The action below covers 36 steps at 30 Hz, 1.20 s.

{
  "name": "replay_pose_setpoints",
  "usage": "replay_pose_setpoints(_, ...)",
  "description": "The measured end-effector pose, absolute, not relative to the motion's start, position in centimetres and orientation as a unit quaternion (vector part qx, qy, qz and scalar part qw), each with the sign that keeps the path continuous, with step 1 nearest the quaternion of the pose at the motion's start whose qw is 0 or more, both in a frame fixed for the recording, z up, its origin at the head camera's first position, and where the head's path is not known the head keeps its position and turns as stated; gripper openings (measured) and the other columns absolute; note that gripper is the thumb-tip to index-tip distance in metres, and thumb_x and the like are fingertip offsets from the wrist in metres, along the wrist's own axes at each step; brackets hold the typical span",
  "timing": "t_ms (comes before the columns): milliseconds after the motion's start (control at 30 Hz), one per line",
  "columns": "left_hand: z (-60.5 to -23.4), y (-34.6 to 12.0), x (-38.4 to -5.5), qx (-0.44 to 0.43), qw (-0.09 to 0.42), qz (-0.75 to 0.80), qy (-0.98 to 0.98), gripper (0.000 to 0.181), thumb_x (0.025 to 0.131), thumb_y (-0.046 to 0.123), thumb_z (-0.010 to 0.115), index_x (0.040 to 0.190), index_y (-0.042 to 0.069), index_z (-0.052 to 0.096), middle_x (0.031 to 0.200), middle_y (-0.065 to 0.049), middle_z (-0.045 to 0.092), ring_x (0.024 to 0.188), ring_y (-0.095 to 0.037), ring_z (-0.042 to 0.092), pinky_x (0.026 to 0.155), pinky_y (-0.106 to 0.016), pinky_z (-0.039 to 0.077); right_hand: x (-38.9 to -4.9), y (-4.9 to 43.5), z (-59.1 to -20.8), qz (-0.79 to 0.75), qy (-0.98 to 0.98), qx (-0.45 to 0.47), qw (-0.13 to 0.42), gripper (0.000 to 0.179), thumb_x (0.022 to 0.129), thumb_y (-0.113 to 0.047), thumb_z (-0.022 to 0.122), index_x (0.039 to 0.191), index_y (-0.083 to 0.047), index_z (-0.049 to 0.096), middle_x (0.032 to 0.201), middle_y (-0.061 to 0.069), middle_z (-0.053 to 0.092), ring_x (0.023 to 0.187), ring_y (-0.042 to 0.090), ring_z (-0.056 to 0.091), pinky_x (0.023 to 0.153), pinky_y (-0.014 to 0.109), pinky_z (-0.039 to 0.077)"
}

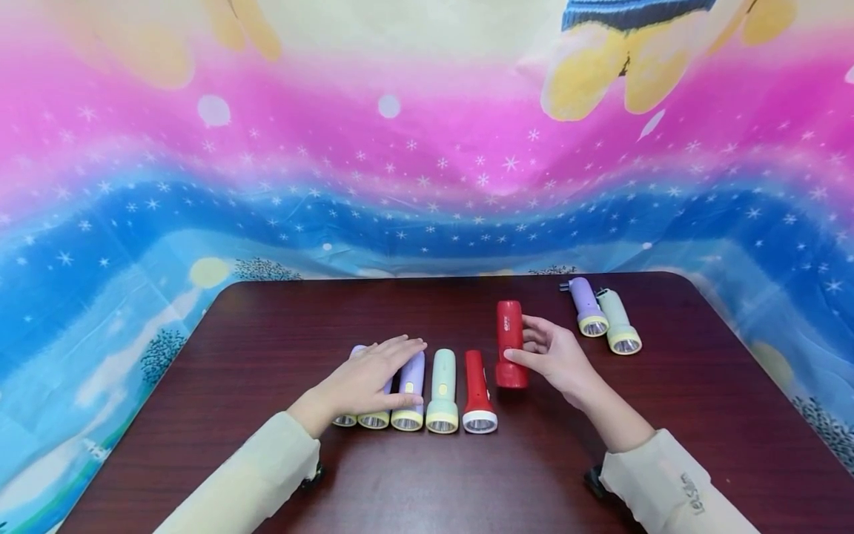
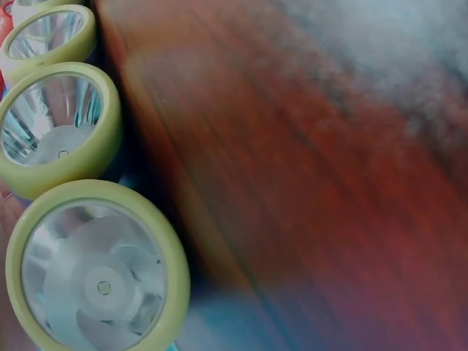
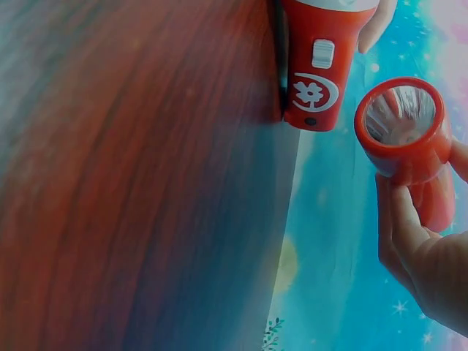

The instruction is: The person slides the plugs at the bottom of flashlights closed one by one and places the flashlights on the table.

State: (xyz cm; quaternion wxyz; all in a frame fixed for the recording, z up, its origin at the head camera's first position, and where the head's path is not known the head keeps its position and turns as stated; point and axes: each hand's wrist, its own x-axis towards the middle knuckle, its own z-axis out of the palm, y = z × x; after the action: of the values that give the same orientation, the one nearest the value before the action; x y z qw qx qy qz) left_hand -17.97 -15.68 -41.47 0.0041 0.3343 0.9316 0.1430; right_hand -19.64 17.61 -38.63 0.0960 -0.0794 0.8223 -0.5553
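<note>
My right hand [image 1: 557,356] grips an all-red flashlight [image 1: 510,334] between thumb and fingers. In the right wrist view the lens end of this red flashlight [image 3: 402,128] faces the camera. Left of it lies a red flashlight with a white rim [image 1: 477,382], then a pale green flashlight [image 1: 443,382]. Over the left end of the row my left hand [image 1: 370,378] rests with fingers extended across purple flashlights [image 1: 415,367], partly hiding them. Their yellow-rimmed lenses [image 2: 99,270] fill the left side of the left wrist view.
At the table's back right lie a purple flashlight [image 1: 584,304] with plug prongs out and a pale green flashlight [image 1: 619,322], side by side. The dark wooden table [image 1: 427,489] meets a colourful printed cloth [image 1: 427,170] behind it.
</note>
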Motion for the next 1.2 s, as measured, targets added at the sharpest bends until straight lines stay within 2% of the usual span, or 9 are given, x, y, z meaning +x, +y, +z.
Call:
replay_pose_setpoints(333, -42.0, -15.5, -18.2, 0.326, 0.026, 0.132, 0.936, 0.09, 0.087, 0.074, 0.053, 0.157, 0.022, 0.031, 0.161, 0.002, 0.034, 0.151, -0.022, 0.03, 0.114, -0.06, 0.033, -19.6, 18.1, -39.2, -0.552, 0.821, -0.084, 0.115, 0.072, 0.09, -0.013, 0.072, 0.15, 0.003, 0.035, 0.131, 0.029, 0.059, 0.098, 0.022, 0.065, 0.082, 0.026, 0.058)
replay_pose_setpoints(833, -42.3, -15.2, -18.2, 0.319, 0.047, 0.114, 0.94, 0.097, 0.084, 0.078, 0.052, 0.158, 0.022, 0.027, 0.164, 0.006, 0.027, 0.153, -0.02, 0.025, 0.116, -0.061, 0.029, -19.1, 19.0, -39.6, -0.549, 0.817, -0.081, 0.159, 0.076, 0.091, -0.017, 0.072, 0.152, 0.005, 0.031, 0.136, 0.028, 0.054, 0.109, 0.025, 0.064, 0.09, 0.038, 0.058)
replay_pose_setpoints(1200, -42.3, -15.3, -18.0, 0.311, 0.057, 0.111, 0.942, 0.097, 0.084, 0.077, 0.054, 0.159, 0.022, 0.026, 0.165, 0.007, 0.026, 0.152, -0.021, 0.026, 0.117, -0.062, 0.028, -18.7, 19.1, -40.3, -0.561, 0.805, -0.082, 0.178, 0.073, 0.09, -0.013, 0.071, 0.148, 0.01, 0.034, 0.131, 0.03, 0.059, 0.106, 0.022, 0.064, 0.087, 0.034, 0.059)
